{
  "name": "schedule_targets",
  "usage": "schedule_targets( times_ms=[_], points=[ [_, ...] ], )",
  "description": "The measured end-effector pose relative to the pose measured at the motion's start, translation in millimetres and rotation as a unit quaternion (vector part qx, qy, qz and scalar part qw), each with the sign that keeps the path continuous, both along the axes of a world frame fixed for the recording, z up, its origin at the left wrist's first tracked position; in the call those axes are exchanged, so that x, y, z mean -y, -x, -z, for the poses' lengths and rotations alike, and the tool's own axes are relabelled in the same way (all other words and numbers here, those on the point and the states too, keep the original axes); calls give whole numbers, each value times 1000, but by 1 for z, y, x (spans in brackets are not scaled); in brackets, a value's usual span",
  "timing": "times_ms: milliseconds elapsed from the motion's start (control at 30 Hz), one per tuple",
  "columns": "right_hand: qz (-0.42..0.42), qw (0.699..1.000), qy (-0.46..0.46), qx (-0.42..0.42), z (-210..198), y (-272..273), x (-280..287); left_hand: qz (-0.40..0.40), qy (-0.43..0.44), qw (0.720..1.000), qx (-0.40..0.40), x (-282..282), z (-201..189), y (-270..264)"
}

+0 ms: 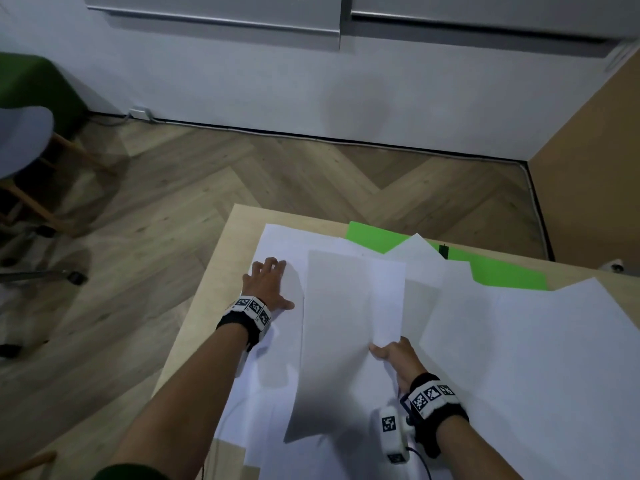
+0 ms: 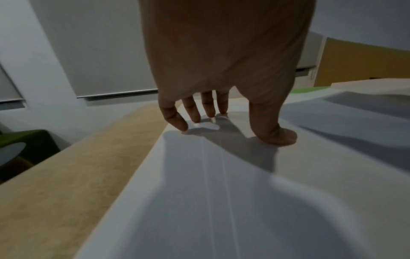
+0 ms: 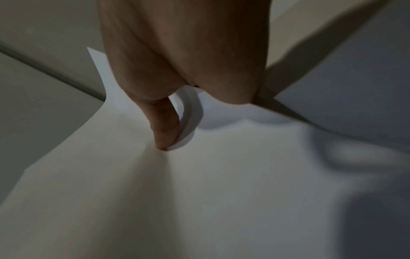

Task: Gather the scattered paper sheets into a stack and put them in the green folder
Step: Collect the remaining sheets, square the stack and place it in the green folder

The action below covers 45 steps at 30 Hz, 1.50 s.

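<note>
I see my right hand at lower centre of the head view, thumb and fingers pinched on the near edge of a lifted sheet; the right wrist view shows the thumb pressing the paper so hard that the edge curls into a loop beside it. My left hand lies spread and flat, left of centre, its fingertips pressing a flat sheet near the bench edge. More loose sheets overlap across the whole right half of the bench. The green folder sits in the upper right of the bench, partly buried under paper corners.

I judge the paper to be very light, limp and slick sheet on sheet: the lifted one already sags and bows along its length. A one-edge pinch will let it flop and crease, so I would take hold at the middle of a long edge, or slide sheets flat under a palm, and square the stack with both hands at opposite edges.
</note>
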State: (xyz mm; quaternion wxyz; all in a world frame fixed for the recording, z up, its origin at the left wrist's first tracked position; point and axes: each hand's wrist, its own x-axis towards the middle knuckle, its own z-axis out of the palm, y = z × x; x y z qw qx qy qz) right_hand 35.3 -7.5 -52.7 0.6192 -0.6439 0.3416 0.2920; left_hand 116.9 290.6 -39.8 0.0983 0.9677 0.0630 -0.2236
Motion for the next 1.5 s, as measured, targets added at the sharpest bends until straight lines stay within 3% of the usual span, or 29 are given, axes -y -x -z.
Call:
schedule_targets(
  times_ms=[367, 500, 700, 1000, 1133, 1300, 1400, 1500],
  points=[
    [81, 995, -47, -20, 11, -2, 16, 39, 27, 999, 10, 5, 3, -10],
    [70, 996, -52, -23, 57, 0, 39, 19, 86, 996, 30, 5, 8, -4],
    [69, 994, -75, -24, 3, 0, 22, -71, 163, 983, 46, 6, 15, 9],
    [76, 996, -31, -37, 15, -3, 26, -327, 257, 900, 129, 30, 11, 41],
    [54, 998, -5, -16, 18, -3, 23, -396, 267, 868, 139, 41, 5, 46],
    [65, 998, -15, -12, 14, -2, 20, -452, 366, 805, 120, 54, -6, 47],
    [67, 998, -16, -7, 11, -2, 18, -413, 370, 826, 97, 56, -12, 53],
    [73, 997, -21, -4, 8, -1, 15, -316, 316, 893, 53, 53, -17, 55]
  ],
)
